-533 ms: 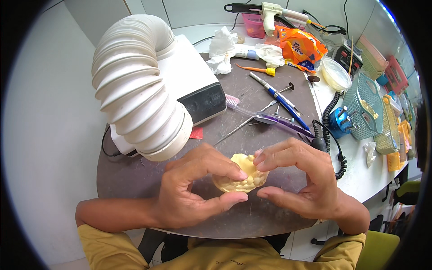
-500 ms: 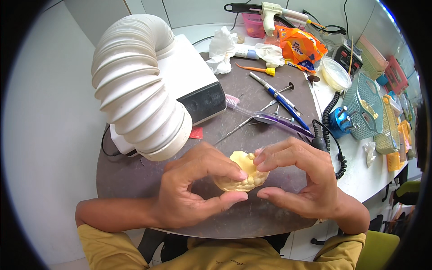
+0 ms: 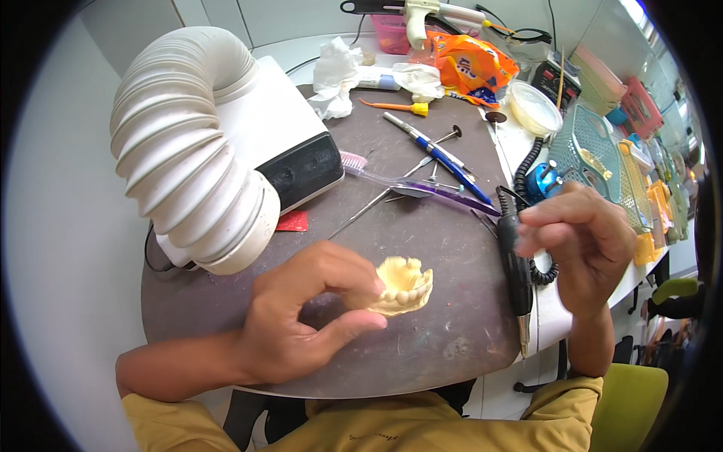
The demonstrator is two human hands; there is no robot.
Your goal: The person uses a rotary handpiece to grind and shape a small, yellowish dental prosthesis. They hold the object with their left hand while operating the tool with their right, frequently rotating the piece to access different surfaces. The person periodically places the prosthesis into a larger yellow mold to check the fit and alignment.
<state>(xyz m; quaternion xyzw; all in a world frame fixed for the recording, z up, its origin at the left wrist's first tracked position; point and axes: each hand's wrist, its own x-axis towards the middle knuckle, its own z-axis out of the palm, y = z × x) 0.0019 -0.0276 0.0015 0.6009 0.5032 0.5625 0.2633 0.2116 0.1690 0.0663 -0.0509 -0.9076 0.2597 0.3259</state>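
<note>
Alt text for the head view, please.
The left hand pinches a cream plaster dental cast over a round grey table; the right hand grips a black rotary handpiece, near a white ribbed hose.

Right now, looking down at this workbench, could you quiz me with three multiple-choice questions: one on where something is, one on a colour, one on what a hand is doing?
1. Where does the white ribbed hose lie?
A. At the left, ending above the table
B. At the right, beside the baskets
C. Under the table

2. What colour is the toothbrush handle?
A. Green
B. Clear purple
C. Red

3. What is the left hand doing?
A. Resting flat and empty
B. Gripping the hose
C. Pinching a cream tooth model between thumb and fingers

Answers:
1 A, the hose curves down the left side.
2 B, the handle is see-through purple.
3 C, thumb and fingers close on the model, while the right hand grasps the black handpiece.
</note>
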